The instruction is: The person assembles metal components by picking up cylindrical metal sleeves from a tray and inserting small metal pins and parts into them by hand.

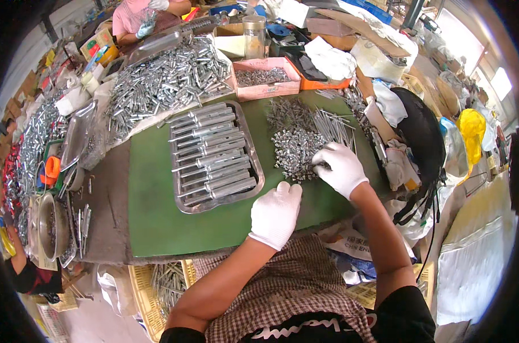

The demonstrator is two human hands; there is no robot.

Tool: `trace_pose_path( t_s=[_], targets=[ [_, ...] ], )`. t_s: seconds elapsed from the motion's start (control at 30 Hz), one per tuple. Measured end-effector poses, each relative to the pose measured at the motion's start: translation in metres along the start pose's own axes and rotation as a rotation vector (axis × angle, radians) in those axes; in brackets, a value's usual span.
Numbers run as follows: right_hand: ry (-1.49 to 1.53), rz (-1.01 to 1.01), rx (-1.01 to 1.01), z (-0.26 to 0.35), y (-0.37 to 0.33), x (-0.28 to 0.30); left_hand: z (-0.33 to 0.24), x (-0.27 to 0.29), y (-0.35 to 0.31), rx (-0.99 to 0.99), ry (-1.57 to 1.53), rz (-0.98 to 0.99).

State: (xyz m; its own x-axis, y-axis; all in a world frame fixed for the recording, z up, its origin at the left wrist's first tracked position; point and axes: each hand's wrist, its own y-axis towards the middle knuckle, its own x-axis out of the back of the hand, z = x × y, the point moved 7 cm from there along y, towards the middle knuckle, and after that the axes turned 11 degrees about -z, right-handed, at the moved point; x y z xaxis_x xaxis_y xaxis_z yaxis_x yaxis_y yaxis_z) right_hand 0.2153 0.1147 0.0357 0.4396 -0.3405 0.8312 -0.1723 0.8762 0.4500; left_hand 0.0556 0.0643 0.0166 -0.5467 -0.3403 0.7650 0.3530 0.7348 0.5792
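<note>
Both my hands wear white gloves. My right hand reaches to the right edge of a heap of small metal pieces, its fingers curled together; what they pinch, if anything, is hidden. Closer to me, my left hand is closed above the green mat, and I cannot make out what its fingers hold. To its left lies a metal tray with several silver tubes with thin rods in a row. Long thin metal rods lie beyond my right hand, beside a heap of dark small parts.
A large pile of metal tubes covers the far left. At the back stand a pink box of small parts and a clear jar. A black bag hangs at the right. Another person in gloves works across the table.
</note>
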Motion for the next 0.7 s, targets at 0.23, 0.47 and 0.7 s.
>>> trace_pose_path(
  t_s=[0.23, 0.47, 0.7],
  targets=[
    [-0.028, 0.029, 0.087, 0.005, -0.004, -0.001, 0.004, 0.004, -0.007, 0.003, -0.038, -0.028],
    [0.039, -0.036, 0.095, 0.009, -0.003, 0.004, 0.002, 0.007, -0.003, -0.009, -0.009, -0.028],
    [-0.038, 0.047, 0.134, 0.016, 0.005, 0.001, -0.007, 0.005, 0.002, -0.071, 0.073, 0.018]
  ],
)
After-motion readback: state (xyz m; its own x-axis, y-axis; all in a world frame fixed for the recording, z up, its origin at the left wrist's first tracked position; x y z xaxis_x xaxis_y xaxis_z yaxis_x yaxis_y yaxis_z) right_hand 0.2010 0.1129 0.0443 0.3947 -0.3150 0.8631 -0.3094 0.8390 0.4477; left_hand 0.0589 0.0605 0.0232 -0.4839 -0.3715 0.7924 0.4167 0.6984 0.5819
